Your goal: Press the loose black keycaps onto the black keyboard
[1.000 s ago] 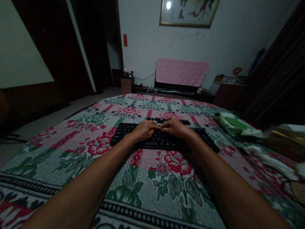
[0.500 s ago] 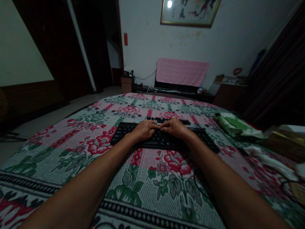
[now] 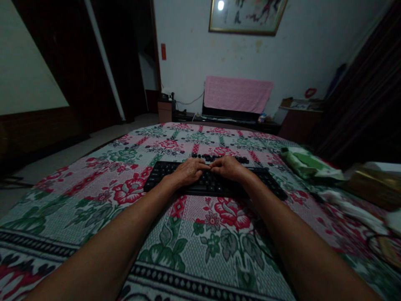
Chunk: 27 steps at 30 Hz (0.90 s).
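A black keyboard (image 3: 206,190) lies flat on the flowered bedspread. My left hand (image 3: 190,170) rests over its middle, fingers drawn together and pointing right. From the other side my right hand (image 3: 229,168) comes in with thumb and fingers pinched. The fingertips of both hands meet above the upper rows of keys; whatever is between them is too small to make out. Just behind the keyboard, loose black keycaps (image 3: 242,159) are lined up, partly hidden by my hands. A dark cable (image 3: 260,244) runs beside my right forearm.
The bedspread (image 3: 175,138) covers the wide surface around the keyboard. To the right lie a green-and-white tissue packet (image 3: 310,163), a crumpled white cloth (image 3: 351,209) and a brownish box (image 3: 374,186). A pink towel (image 3: 238,94) hangs over a dark screen at the far wall.
The view has shifted very slightly. Both hands stay in the same place over the keyboard, fingertips still together.
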Motion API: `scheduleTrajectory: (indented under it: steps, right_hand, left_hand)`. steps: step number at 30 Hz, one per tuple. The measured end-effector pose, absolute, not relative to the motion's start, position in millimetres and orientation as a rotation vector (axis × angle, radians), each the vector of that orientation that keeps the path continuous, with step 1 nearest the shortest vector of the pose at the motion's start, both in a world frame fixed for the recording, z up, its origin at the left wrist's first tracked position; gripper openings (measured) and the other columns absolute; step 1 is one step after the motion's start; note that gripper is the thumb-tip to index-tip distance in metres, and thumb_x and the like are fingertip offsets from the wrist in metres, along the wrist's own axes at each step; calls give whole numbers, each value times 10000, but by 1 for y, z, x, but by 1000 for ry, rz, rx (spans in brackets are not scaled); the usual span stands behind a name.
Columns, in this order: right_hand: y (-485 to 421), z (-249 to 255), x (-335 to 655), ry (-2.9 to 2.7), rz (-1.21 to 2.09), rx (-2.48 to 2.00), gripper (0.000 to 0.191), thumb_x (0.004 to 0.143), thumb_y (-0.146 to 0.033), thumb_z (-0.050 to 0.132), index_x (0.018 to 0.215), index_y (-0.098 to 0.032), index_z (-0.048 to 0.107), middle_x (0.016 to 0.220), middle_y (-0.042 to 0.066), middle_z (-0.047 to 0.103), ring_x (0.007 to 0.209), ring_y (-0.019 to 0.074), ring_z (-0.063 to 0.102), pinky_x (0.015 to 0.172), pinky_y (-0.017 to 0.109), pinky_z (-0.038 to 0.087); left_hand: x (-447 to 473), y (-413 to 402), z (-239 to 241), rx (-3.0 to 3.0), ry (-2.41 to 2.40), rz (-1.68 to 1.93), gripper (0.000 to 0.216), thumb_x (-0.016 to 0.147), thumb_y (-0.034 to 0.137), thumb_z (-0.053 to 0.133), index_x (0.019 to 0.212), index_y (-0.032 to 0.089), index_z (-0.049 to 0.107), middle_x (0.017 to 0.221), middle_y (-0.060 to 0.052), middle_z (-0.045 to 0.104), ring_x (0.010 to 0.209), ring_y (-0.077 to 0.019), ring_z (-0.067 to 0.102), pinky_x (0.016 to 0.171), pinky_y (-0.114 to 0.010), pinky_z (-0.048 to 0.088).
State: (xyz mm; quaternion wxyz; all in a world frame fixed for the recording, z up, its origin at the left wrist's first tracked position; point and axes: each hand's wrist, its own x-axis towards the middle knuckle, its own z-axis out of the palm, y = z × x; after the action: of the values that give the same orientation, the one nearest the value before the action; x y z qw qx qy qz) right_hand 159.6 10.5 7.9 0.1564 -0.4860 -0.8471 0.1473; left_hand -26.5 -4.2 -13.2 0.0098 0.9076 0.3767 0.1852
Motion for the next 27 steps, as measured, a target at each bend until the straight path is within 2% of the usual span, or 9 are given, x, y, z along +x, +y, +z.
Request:
scheduleTrajectory:
  steps: [7,12,16,20,27]
  right_hand:
    - [8,8,155,-2386,415,-1488,213,681,-184,566,838,-169,710,721,-2,687,660,118,580,586,185,406]
    - [10,6,156,-2307,530,-1526,199,668,-195,588,824,-155,705,695,-7,678,612,99,559,542,168,394]
    - [10,7,159,-2308,596,-1489,223,690,-195,571,863,-148,703,731,-3,686,625,101,567,584,172,415]
    - [9,7,160,-2326,536,-1472,213,703,-214,567,854,-152,704,750,4,692,682,117,583,608,179,418]
    - [9,3,157,-2329,406,-1498,182,694,-213,568,806,-163,703,692,-2,682,620,102,569,575,180,400]
  left_hand:
    - [-27,-3,-14,2814,1179,559,372,814,180,400,1113,300,587,1138,1,553,1000,-161,523,909,-315,389]
    - [-27,-3,-13,2845,1168,534,391,803,158,397,1116,294,587,1132,-1,560,1000,-161,525,904,-307,397]
    - [-27,-4,-14,2871,1195,518,415,785,143,410,1133,294,578,1115,-10,568,1014,-172,519,917,-321,393]
    - [-27,-6,-14,2880,1221,529,424,776,139,411,1129,301,581,1109,-11,568,1010,-175,520,916,-320,394]
    - [-25,-10,-12,2896,1223,511,446,760,125,420,1125,321,582,1098,-13,563,965,-180,526,887,-313,399]
